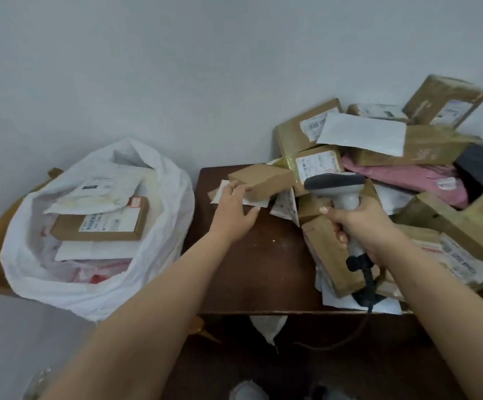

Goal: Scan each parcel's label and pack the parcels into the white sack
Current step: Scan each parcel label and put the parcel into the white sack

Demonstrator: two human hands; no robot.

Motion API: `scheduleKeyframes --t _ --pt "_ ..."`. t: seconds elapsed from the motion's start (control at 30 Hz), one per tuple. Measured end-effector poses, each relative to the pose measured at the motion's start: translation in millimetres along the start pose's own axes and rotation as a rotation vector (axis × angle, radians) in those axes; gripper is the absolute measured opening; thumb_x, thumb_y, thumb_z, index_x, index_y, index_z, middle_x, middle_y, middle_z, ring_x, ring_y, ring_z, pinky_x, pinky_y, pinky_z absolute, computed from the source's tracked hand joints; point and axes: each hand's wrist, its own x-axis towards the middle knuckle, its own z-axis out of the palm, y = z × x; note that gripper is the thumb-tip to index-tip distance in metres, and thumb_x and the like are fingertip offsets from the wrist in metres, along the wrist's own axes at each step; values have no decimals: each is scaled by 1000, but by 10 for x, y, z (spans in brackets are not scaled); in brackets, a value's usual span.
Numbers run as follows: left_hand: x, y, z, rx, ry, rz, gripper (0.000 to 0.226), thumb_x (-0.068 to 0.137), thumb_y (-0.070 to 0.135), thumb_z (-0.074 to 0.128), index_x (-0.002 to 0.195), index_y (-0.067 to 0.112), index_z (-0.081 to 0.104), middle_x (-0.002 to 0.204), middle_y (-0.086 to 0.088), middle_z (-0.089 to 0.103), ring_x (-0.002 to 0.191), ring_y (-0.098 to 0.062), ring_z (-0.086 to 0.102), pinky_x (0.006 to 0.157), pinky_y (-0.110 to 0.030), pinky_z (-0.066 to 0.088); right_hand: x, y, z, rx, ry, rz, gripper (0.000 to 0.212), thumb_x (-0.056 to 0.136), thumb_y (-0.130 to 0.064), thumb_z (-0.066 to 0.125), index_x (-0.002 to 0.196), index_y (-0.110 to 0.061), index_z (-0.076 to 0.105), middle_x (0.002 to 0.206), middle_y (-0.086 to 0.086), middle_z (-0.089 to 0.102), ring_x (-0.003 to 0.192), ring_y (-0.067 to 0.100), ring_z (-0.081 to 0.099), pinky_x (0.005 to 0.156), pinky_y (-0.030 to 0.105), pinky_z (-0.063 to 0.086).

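One parcel [262, 180] touches left grip [236, 210]

Dark wooden table [251, 272] (scuffed) against a pale wall [176, 67].

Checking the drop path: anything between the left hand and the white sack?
Head view: only bare dark brown wooden tabletop and its left edge lie between the left hand and the white plastic sack.
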Motion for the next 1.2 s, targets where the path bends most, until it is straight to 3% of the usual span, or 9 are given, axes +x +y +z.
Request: scheduleKeyframes --t 0.17,0.27,0.53,0.7,0.87,0.97,1.03,1.13,1.2 --pt "-127 538 678 -10 -209 109 63 87 33 70 142 16 42 151 -10 26 142 -24 28 111 -26 24 -109 251 -683 59 138 55 15 92 -10 66 83 -5 55 57 9 48 37 14 40 36 25 36" --pt "-206 813 1027 -23 -299 61 81 84 46 70 147 14 31 153 -13 19 142 -30 26 115 -39 30 -143 405 -1000 84 213 71 15 92 -9 66 82 -5 55 56 9 49 35 14 40 35 24 36" --pt "-504 1539 1729 -97 -339 -515 127 73 69 67 153 15 -15 158 -16 -24 144 -48 -13 117 -54 15 -135 745 -1433 161 251 119 20 92 -8 65 76 -4 54 54 7 49 37 16 38 38 25 36" --pt "-534 1566 1957 -131 -298 -667 126 75 62 70 152 16 -18 157 -15 -28 144 -51 -6 114 -55 21 -92 797 -1455 187 215 132 24 92 -6 65 71 -4 52 52 7 47 35 16 38 40 25 36" --pt "-598 1363 1764 -152 -191 -638 97 84 49 59 154 15 2 159 -13 -5 136 -45 25 106 -48 33 3 765 -1344 185 143 126 18 92 -6 65 77 -4 54 53 7 49 34 15 38 39 25 36" --pt "-579 1084 1442 -501 -46 -659 65 88 48 52 142 18 34 145 -13 37 119 -31 47 101 -44 42 79 722 -1206 192 104 116 13 92 -8 66 84 -2 58 54 7 55 35 16 40 38 24 37" --pt "-551 982 1162 -815 48 -800 46 84 51 49 118 21 56 126 -10 58 108 -26 56 93 -43 49 140 657 -1065 207 103 99 13 91 -10 67 86 -1 59 63 10 65 36 15 42 38 24 39" --pt "-529 878 747 -1127 31 -934 37 89 48 41 101 22 63 108 -8 68 103 -26 61 77 -40 52 241 507 -836 245 164 46 18 90 -14 70 82 -4 57 71 13 61 35 13 45 41 25 41" --pt "-544 773 540 -1191 -30 -935 40 89 47 38 100 20 66 103 -8 70 102 -27 62 78 -43 52 272 394 -684 266 160 15 20 88 -19 72 81 -8 57 65 10 56 39 15 47 43 26 43"
